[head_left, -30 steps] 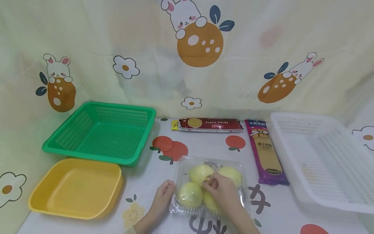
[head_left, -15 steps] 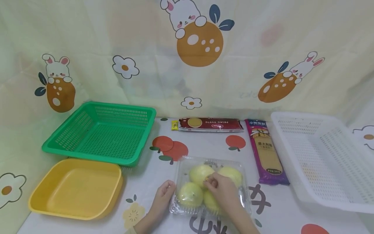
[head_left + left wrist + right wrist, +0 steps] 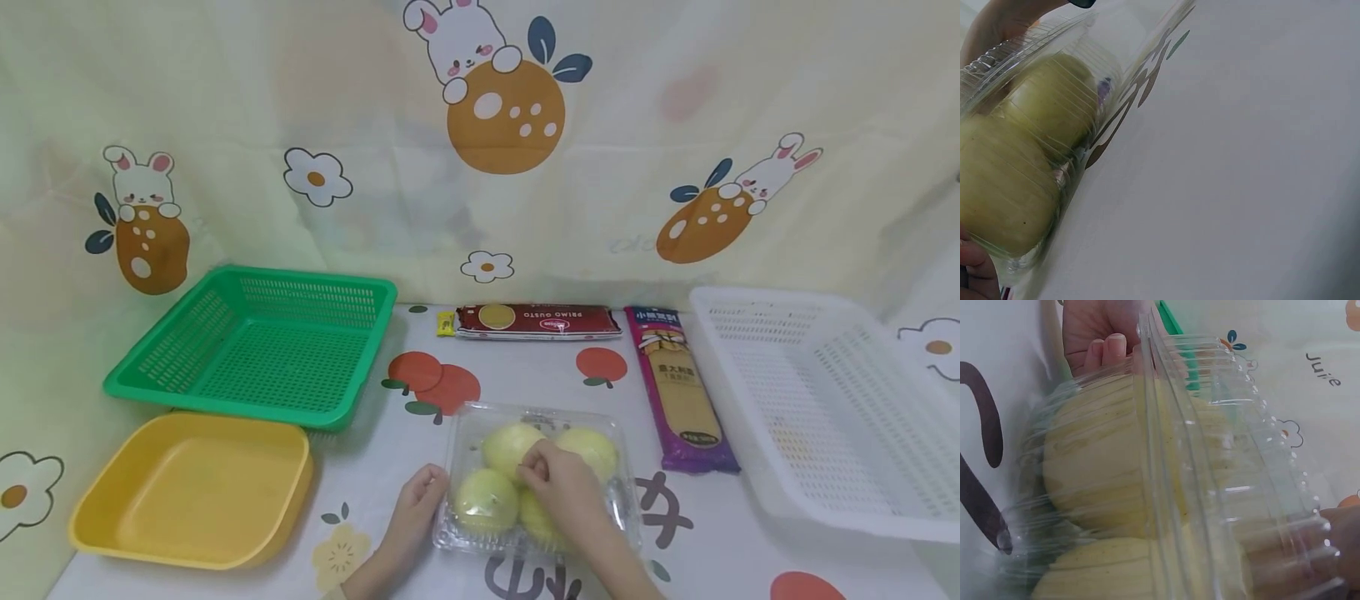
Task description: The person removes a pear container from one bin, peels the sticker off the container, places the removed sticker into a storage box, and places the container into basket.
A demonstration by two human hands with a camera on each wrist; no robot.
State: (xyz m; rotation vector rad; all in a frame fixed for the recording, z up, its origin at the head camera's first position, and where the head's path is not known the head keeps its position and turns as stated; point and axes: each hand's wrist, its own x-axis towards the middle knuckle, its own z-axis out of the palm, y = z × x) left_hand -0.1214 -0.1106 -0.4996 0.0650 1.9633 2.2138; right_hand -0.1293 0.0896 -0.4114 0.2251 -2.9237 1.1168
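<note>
A clear plastic clamshell box (image 3: 468, 425) with several pale yellow-green fruits (image 3: 486, 500), which look like pears, sits lid shut before me. My left hand (image 3: 413, 508) holds the box's left side, its fingers curled at the edge; fingertips touch the ribbed wall in the right wrist view. My right hand (image 3: 566, 490) is over the lid's middle, thumb and index finger pinched together at a small sticker. In the head view the hand hides the sticker; a bit of orange (image 3: 1035, 24) shows by the fingers in the left wrist view.
Behind the box lie a red biscuit pack (image 3: 540, 322) and a small yellow packet (image 3: 446, 323). A purple noodle pack (image 3: 681, 392) lies beside a white basket (image 3: 757, 408) at right. At left stand a green basket (image 3: 315, 417) and a yellow basin (image 3: 195, 483).
The sticker's coloured print, visible by the right fingertips earlier, is now hidden in the head view. The right fingers have shifted slightly; the left hand stays at the box. The head view tilts a little.
</note>
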